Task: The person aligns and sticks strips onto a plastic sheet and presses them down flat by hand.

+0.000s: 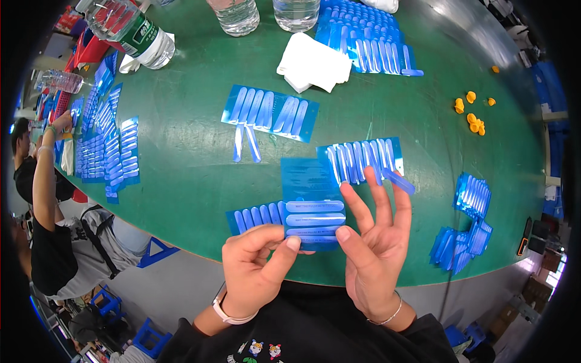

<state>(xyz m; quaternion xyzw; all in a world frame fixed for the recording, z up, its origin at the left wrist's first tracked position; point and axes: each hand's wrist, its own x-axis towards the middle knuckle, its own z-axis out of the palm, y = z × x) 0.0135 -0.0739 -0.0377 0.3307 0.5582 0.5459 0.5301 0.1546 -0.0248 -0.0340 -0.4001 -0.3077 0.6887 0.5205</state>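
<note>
My left hand (257, 257) pinches the lower left corner of a translucent blue sheet (308, 178) between thumb and fingers. Several long rounded blue strips (315, 219) lie crosswise on the sheet's lower part; its upper part is bare. At the sheet's right edge, my right hand (378, 242) touches the strip ends with its thumb, its other fingers spread upward. Those fingertips overlap another sheet of strips (357, 158) on the table. A loose-looking blue strip (399, 181) sits by them; whether they touch it I cannot tell. Partly hidden behind my left hand is a further strip sheet (257, 216).
Farther off lie a strip sheet (270, 113) with two strips sticking out, white tissues (315, 60) and a strip stack (369, 42). A water bottle (133, 36) leans far left, near more sheets (109, 145) and a co-worker's arm (45, 175). Orange pieces (472, 115) and strip piles (463, 242) are rightward.
</note>
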